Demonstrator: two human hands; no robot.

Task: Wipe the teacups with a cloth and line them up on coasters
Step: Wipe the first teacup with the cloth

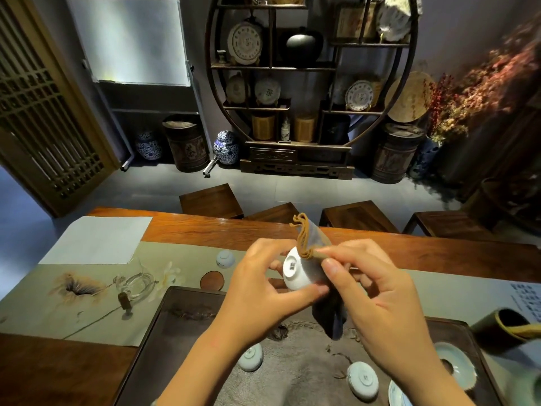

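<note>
Two hands work above a long wooden bench (439, 253) covered by a painted runner (44, 312), with a dark tea tray (164, 332) at the near edge. Stools (210, 200) line the far side; a round display shelf (310, 83) stands against the wall. Left hand (263, 288) grips a white teacup (301, 273), base toward the viewer. Right hand (377, 297) pinches a cloth (307, 238) against the cup's rim. Two inverted cups (250, 357) rest on the tray. One round coaster (212, 280) lies on the runner, near a small lidded cup (225, 258).
</note>
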